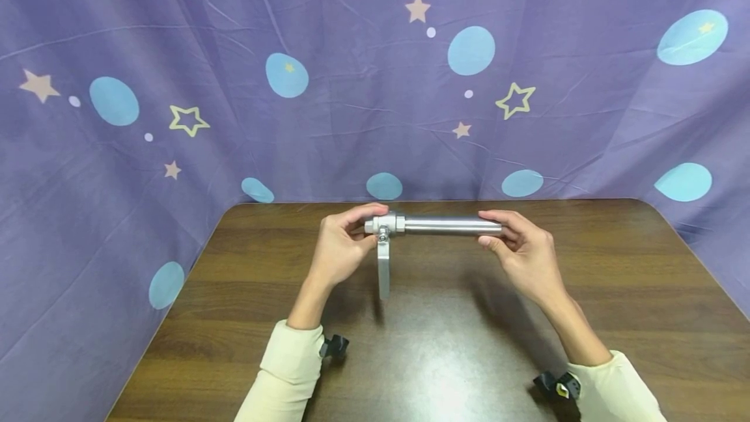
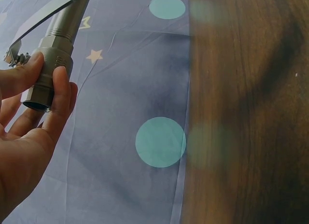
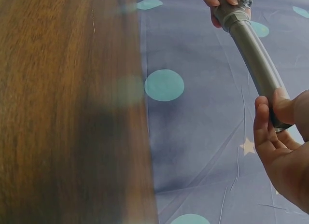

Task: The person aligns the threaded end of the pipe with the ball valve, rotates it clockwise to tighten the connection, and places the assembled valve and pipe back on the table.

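A silver ball valve point(image 1: 385, 223) with a long flat lever handle point(image 1: 383, 272) is joined at its right end to a straight metal pipe point(image 1: 445, 225). Both are held level above the table. My left hand point(image 1: 341, 246) grips the valve body between thumb and fingers, and the open threaded end shows below the fingers in the left wrist view. At the pipe's far end, my right hand point(image 1: 527, 256) pinches it with the thumb underneath and fingers on top. The lever points toward me, square to the pipe in the head view.
A brown wooden table point(image 1: 263, 370) lies beneath, glossy with a bright reflection near its front. Behind and at the sides hangs a purple curtain point(image 1: 351, 142) with stars and blue ovals. Black wrist mounts point(image 1: 335, 346) sit at both cream sleeves point(image 1: 287, 363).
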`<state>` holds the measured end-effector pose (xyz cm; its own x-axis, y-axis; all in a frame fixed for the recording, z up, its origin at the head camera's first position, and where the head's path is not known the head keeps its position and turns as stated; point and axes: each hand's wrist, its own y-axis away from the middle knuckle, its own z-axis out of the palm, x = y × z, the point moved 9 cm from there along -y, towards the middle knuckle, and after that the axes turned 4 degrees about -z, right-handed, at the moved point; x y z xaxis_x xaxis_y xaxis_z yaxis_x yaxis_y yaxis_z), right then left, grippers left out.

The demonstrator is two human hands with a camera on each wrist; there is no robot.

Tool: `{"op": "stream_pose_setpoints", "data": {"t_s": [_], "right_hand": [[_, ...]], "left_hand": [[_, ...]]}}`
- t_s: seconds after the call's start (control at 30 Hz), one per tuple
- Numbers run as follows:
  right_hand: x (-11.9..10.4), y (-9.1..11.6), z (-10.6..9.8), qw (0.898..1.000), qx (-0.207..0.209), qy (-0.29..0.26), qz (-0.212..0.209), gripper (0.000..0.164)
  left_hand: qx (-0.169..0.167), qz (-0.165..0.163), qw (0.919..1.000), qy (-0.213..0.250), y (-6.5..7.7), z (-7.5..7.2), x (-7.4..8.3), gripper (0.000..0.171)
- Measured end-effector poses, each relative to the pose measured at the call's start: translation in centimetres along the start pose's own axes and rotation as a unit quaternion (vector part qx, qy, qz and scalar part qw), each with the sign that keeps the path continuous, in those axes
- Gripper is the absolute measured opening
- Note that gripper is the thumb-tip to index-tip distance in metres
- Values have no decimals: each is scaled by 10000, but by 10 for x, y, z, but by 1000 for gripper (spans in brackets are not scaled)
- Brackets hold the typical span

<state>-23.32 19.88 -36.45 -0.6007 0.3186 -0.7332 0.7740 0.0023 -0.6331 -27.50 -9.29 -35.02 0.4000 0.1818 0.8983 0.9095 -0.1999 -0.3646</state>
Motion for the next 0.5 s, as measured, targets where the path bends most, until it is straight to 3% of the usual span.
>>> {"op": "stream_pose_setpoints", "data": {"t_s": [0.5], "right_hand": [[-2, 0, 2, 9998, -144, 37, 151, 40]], "left_hand": [[1, -28, 10000, 8, 0, -1, 0, 50]]}}
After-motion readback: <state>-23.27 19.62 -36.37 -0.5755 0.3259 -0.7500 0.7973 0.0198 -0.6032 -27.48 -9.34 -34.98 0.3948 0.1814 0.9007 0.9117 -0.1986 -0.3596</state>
